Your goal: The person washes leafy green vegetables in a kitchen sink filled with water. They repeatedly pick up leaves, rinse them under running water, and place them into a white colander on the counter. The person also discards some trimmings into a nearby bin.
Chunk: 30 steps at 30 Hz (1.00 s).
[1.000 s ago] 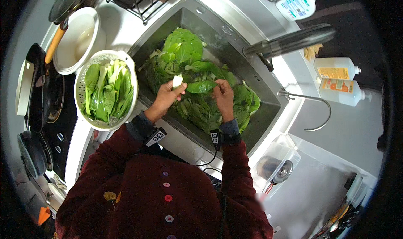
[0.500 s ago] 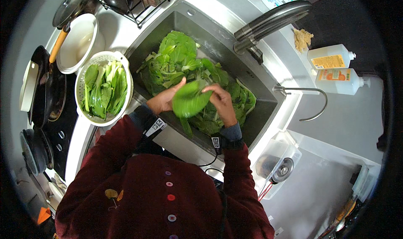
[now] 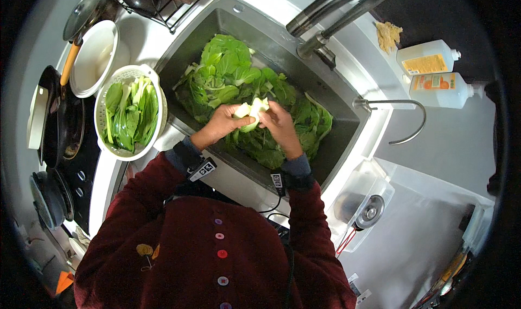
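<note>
Over the sink (image 3: 339, 100), my left hand (image 3: 222, 126) and my right hand (image 3: 282, 130) both grip a piece of bok choy (image 3: 251, 113). Its pale, thick stem end faces up between my fingertips, and the rest is largely hidden by my hands. Below lies a heap of loose green bok choy leaves (image 3: 228, 64) spread over the sink's bottom. To the left of the sink, a white colander (image 3: 158, 86) holds several bok choy pieces (image 3: 132, 113) with long stalks.
A grey faucet (image 3: 312, 48) reaches over the far right of the sink, with a thin curved tap (image 3: 415, 135) nearby. Two bottles (image 3: 429, 58) stand right. At left are a white bowl (image 3: 81, 73), a dark pan (image 3: 73, 127) and a stovetop (image 3: 87, 189).
The bok choy, a blurred, broad green leaf shape before, now shows its pale stem end upward. My hands have come closer together around it. The view has shifted slightly.
</note>
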Motion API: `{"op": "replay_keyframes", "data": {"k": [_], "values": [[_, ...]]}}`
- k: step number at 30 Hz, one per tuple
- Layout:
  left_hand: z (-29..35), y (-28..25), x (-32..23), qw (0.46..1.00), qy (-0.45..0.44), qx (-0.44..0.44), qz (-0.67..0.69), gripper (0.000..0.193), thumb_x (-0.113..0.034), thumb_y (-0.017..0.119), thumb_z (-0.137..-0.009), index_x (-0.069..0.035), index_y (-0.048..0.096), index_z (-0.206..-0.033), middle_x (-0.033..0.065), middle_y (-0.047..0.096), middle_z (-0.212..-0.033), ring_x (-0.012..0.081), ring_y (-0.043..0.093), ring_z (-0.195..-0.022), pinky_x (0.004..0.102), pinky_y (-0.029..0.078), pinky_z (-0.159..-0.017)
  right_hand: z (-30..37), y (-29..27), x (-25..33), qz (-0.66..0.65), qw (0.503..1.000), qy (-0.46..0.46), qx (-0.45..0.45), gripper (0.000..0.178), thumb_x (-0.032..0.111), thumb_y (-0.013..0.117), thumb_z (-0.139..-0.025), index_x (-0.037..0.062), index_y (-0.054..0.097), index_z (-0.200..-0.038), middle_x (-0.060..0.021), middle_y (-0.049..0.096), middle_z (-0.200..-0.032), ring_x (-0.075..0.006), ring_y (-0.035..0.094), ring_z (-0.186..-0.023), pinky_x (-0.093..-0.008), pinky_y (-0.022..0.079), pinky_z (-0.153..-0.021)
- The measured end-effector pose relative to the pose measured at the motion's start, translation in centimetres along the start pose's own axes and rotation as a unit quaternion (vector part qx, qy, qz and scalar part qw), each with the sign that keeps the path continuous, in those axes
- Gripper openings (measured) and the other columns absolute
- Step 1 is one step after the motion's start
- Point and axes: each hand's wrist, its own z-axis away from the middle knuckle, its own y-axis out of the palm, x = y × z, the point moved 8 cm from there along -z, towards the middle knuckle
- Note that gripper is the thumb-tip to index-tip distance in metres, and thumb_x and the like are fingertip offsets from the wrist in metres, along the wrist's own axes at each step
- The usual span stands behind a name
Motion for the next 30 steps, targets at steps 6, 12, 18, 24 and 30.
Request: {"op": "replay_keyframes", "data": {"k": [6, 12, 18, 24, 30], "values": [[-0.3, 0.0, 0.4, 0.993, 0.055, -0.045, -0.099, 0.028, -0.025, 0.06, -0.083, 0.0, 0.059, -0.094, 0.0003, 0.06, -0.077, 0.0059, 0.049, -0.067, 0.0241, 0.043, -0.061, -0.3, 1.4, -0.7, 0.133, 0.971, -0.095, -0.177, 0.029, 0.026, 0.053, -0.086, -0.0021, 0.052, -0.079, -0.0118, 0.049, -0.06, -0.0164, 0.047, -0.053, -0.0317, 0.038, -0.049], [-0.3, -0.2, 3.4, 0.988, -0.06, -0.003, -0.14, 0.028, -0.024, 0.054, -0.087, 0.0, 0.057, -0.1, -0.0023, 0.058, -0.082, 0.0057, 0.049, -0.073, 0.0224, 0.042, -0.065, -2.0, 2.8, -4.2, -0.08, 0.984, 0.038, -0.155, 0.037, 0.032, 0.047, -0.09, -0.0012, 0.058, -0.077, -0.0029, 0.053, -0.06, -0.0104, 0.047, -0.052, -0.027, 0.039, -0.048], [-0.5, -0.2, 3.6, 0.996, -0.062, -0.038, 0.043, 0.03, -0.026, 0.05, -0.089, -0.001, 0.052, -0.106, -0.0001, 0.056, -0.072, 0.0078, 0.05, -0.061, 0.0233, 0.041, -0.06, -2.8, 2.8, -7.1, -0.075, 0.997, 0.004, 0.03, 0.026, 0.017, 0.055, -0.084, -0.0027, 0.051, -0.101, -0.0076, 0.056, -0.076, -0.013, 0.052, -0.069, -0.0286, 0.045, -0.064], [-0.7, -2.4, 3.8, 0.982, -0.113, -0.058, 0.143, 0.023, -0.026, 0.057, -0.085, -0.006, 0.055, -0.095, -0.0019, 0.051, -0.07, 0.0089, 0.048, -0.063, 0.023, 0.038, -0.059, -0.7, -9.8, -17.5, 0.524, 0.827, 0.202, 0.022, 0.04, 0.034, 0.052, -0.086, 0.0055, 0.049, -0.113, -0.0159, 0.053, -0.105, -0.0296, 0.054, -0.092, -0.0374, 0.045, -0.074], [-0.7, -3.7, 3.8, 0.984, -0.125, -0.102, 0.074, 0.02, -0.025, 0.064, -0.08, -0.009, 0.055, -0.086, -0.0059, 0.045, -0.067, 0.0061, 0.039, -0.059, 0.0208, 0.031, -0.056, 2.1, -8.9, -26.2, 0.53, 0.792, 0.297, 0.063, 0.055, 0.03, 0.054, -0.085, 0.0032, 0.033, -0.128, -0.0196, 0.044, -0.12, -0.0285, 0.052, -0.097, -0.0389, 0.045, -0.075]]}}
